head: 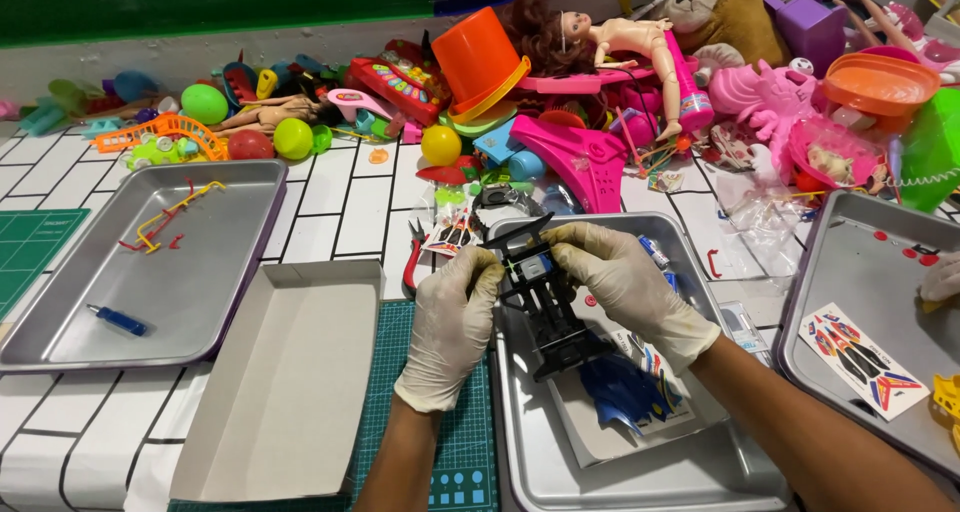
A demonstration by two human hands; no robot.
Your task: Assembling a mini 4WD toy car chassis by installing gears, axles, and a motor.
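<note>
Both your gloved hands are closed on the black toy car chassis (545,307), which you hold just above the middle metal tray (640,472). Your left hand (455,322) pinches its near-left edge with thumb and fingertips; your right hand (625,287) wraps over the far end, fingers curled around a small blue-and-silver part (535,265) seated there. The chassis runs lengthwise away from you, its long axis tilted a little toward your right wrist, so it lies between the two hands, with the right hand nearer the blue part. Below your right hand, a blue car body shell (625,392) rests on a paper sheet in the tray. Off your left hand sits an open white cardboard box (285,372) on a green cutting mat (455,452); red-handled pliers (413,257) lie just beyond your left fingertips. Your right palm hides most of the far end of the chassis, so you cannot tell how the blue part seats, and the underside is hard to make out
</note>
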